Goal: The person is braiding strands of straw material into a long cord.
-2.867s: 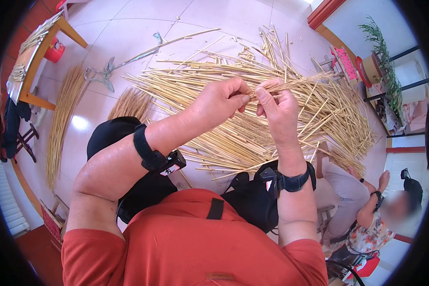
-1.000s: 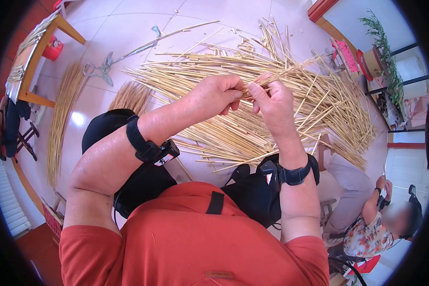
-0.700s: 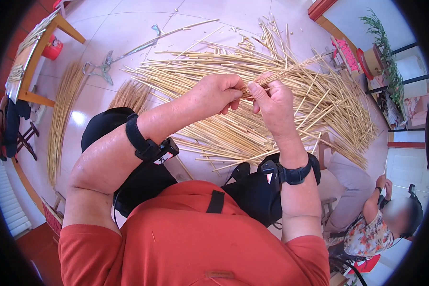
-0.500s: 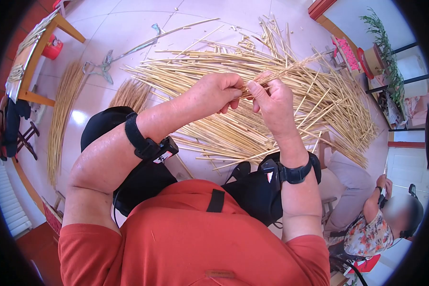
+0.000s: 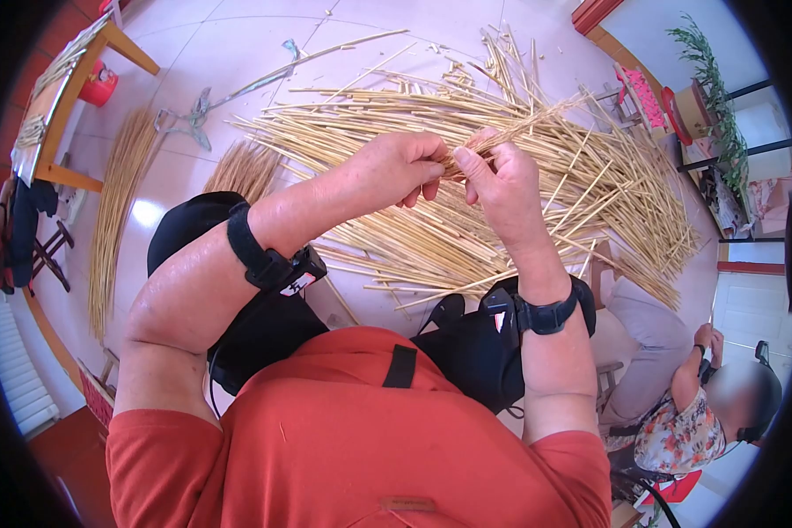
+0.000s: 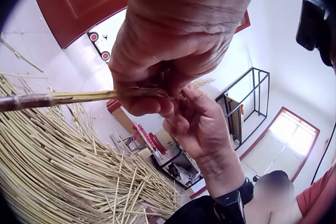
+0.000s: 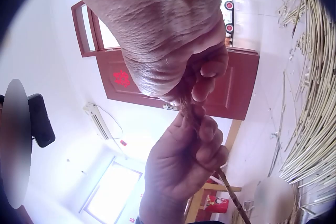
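Observation:
Both hands meet over the stalk pile, holding a dry stalk with a wispy seed head (image 5: 537, 121), which looks like broomcorn. My left hand (image 5: 405, 165) curls round the stalk (image 6: 79, 97), whose thicker end sticks out past the fingers in the left wrist view. Close beside it, my right hand (image 5: 507, 187) pinches the base of the head between thumb and fingers, and the wispy end runs out to the right. In the right wrist view the right hand (image 7: 194, 61) is above the left hand (image 7: 176, 155), their fingertips close together. Fingers hide the gripped part.
A wide heap of loose stalks (image 5: 396, 238) covers the floor ahead. Two bundles, one long (image 5: 119, 220) and one short (image 5: 242, 172), lie left. A wooden table (image 5: 57, 97) stands at far left. Another person (image 5: 669, 414) sits at right.
Both hands have shifted slightly up and left with the stalk, keeping their hold. The seated person at right has raised their hands.

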